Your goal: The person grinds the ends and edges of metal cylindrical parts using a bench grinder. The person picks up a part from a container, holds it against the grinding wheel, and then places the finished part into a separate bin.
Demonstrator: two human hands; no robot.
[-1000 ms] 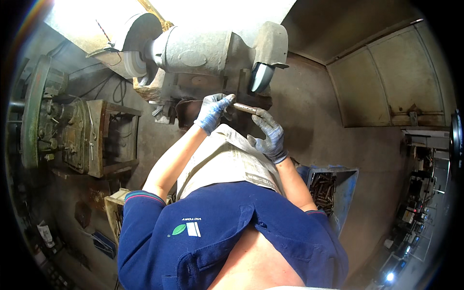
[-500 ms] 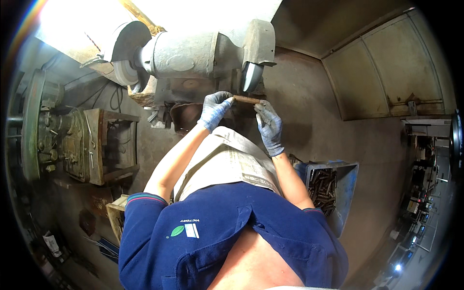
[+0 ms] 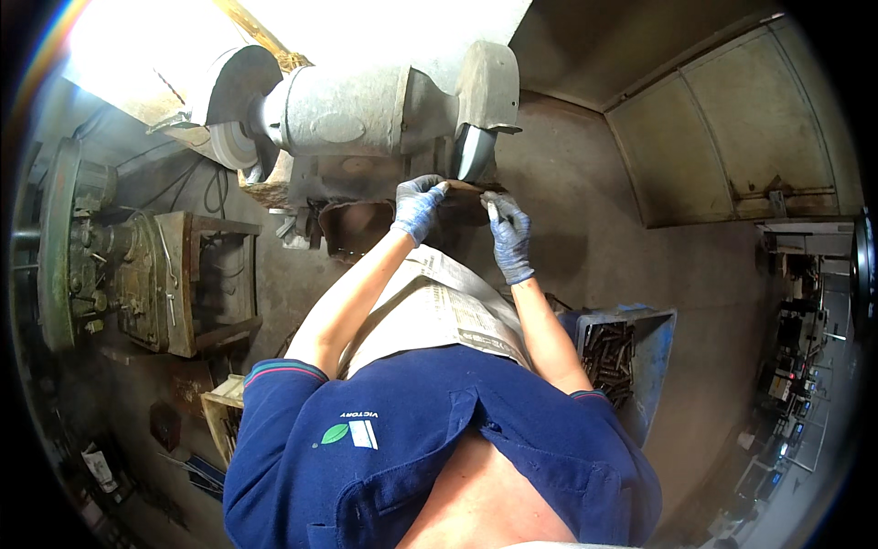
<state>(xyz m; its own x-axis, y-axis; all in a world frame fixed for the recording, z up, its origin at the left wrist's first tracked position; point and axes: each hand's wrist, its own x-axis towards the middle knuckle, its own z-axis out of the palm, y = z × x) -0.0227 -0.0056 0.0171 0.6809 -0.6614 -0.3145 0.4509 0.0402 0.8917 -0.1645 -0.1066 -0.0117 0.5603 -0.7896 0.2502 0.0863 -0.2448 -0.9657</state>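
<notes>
A short brown metal rod [image 3: 465,186] spans the gap between my hands, just below the right wheel [image 3: 475,154] of a grey bench grinder [image 3: 343,112]. My left hand [image 3: 418,210], in a blue-grey work glove, pinches the rod's left end. The right end sits in the closed fingers of my gloved right hand [image 3: 509,240]. From here the rod's upper edge seems to meet the wheel's lower edge, but I cannot tell whether they touch. The fingers partly cover both rod ends.
A blue-grey bin [image 3: 651,366] of brown rods stands by my right elbow. Under the grinder is a dark open container [image 3: 355,227]. A green machine [image 3: 64,247] with a metal stand [image 3: 187,284] is at left. Pale printed sheeting [image 3: 439,297] covers my lap.
Both hands have shifted slightly to the right, with the rod still between them. The rod has tilted a little and now appears closer to the right wheel.
</notes>
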